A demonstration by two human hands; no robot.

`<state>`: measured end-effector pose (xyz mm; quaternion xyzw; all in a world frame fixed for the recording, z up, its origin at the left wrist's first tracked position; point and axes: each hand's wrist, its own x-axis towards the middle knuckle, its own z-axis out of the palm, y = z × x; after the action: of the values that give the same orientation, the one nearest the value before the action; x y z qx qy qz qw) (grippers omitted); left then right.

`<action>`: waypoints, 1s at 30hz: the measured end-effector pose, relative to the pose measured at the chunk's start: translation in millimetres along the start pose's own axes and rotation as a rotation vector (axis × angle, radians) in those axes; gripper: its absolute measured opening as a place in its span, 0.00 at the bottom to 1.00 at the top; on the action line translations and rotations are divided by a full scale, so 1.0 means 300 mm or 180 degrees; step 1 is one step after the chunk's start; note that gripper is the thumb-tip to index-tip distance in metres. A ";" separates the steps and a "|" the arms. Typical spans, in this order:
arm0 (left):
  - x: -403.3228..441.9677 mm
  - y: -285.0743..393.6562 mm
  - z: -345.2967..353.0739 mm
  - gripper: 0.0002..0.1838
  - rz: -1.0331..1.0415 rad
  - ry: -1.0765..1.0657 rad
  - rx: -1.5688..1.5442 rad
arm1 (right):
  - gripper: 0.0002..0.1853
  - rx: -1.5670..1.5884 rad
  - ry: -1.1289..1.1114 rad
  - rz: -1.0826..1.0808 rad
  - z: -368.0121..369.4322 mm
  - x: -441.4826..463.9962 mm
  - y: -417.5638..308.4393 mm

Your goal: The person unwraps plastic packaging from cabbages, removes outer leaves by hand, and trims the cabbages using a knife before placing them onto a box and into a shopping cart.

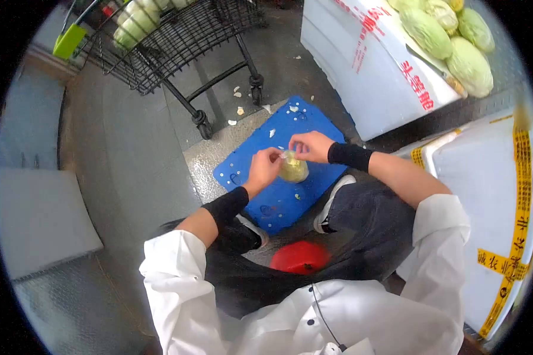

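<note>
Above the blue board [249,160] on the floor, a small clear plastic bag [294,170] with pale yellow-green contents hangs or rests between my hands. What is inside cannot be made out. The fingers of my left hand [265,168] are closed in a pinch at the bag's upper left edge. My right hand [311,147] pinches its top from the other side, with fingers bent. Small white scraps and pale round spots dot the board around them.
A black wire shopping cart [177,35] with pale green vegetables [137,26] stands ahead on the left. Oblong cabbages [471,65] lie on a white box [349,65] at right. Nearer is another yellow-taped white box [474,177]. A red rounded object [301,257] sits between my legs.
</note>
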<state>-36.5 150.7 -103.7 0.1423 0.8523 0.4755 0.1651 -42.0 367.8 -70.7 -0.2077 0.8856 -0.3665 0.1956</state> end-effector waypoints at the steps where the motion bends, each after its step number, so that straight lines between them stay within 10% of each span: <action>1: 0.011 -0.003 -0.001 0.09 0.0007 0.0021 -0.0035 | 0.14 -0.0321 -0.0038 -0.0129 -0.001 -0.007 -0.017; 19: 0.028 -0.048 -0.057 0.11 -0.0218 -0.0559 -0.0344 | 0.09 -0.0841 -0.0237 -0.0290 -0.022 0.020 -0.054; 22: -0.006 -0.039 -0.053 0.11 0.1037 -0.0439 0.0850 | 0.09 -0.0749 -0.0247 -0.0314 -0.019 0.016 -0.048; 30: -0.012 -0.002 -0.063 0.10 0.0267 -0.0426 0.0747 | 0.09 -0.0800 -0.0715 -0.0371 -0.053 0.008 -0.070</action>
<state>-41.2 134.4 -94.4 0.2276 0.8824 0.3684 0.1837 -47.4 362.1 -45.4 -0.3211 0.8835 -0.2381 0.2442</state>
